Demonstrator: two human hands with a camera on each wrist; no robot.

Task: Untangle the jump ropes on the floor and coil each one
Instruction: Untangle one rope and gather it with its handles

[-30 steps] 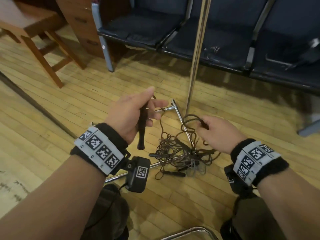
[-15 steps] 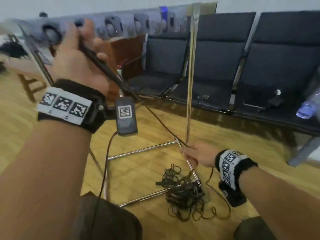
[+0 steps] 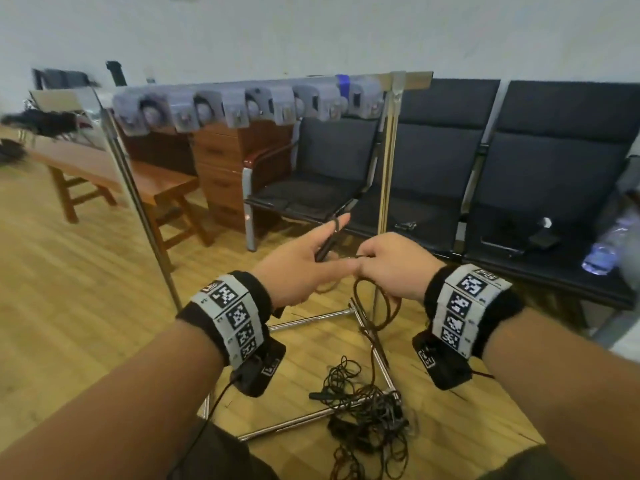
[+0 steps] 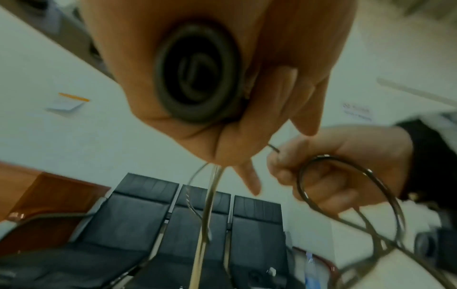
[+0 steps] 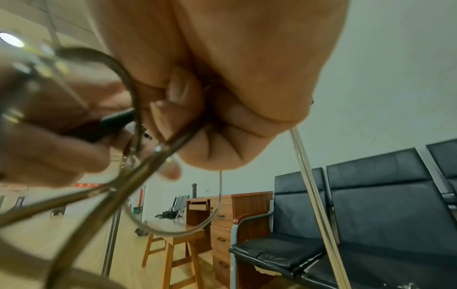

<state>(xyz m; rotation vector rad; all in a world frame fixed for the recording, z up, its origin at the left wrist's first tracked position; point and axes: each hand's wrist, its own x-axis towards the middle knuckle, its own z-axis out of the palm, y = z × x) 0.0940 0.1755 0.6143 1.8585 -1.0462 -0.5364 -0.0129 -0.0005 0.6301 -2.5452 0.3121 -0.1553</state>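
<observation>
My left hand [image 3: 304, 268] holds a black jump-rope handle [image 3: 327, 245] in its palm; the handle's round butt end [image 4: 197, 74] fills the left wrist view. My right hand [image 3: 391, 265] sits right beside it and grips a loop of the brown rope cord [image 3: 379, 306], fingers curled round it [image 5: 158, 136]. The cord hangs from that hand down to a tangled pile of dark ropes [image 3: 367, 420] on the wood floor, with another black handle [image 3: 320, 395] lying at the pile's left edge.
A chrome rack frame stands over the pile: base bars [image 3: 304, 320], an upright post [image 3: 388, 174] just behind my hands, a slanted post [image 3: 138, 202] at left. A row of dark chairs [image 3: 450, 168] lines the wall. A wooden bench [image 3: 114, 171] and drawers [image 3: 221, 174] stand left.
My left hand came down from high at the upper left with the handle and met the right hand. The right hand rose from near the floor, now gripping a loop of cord.
</observation>
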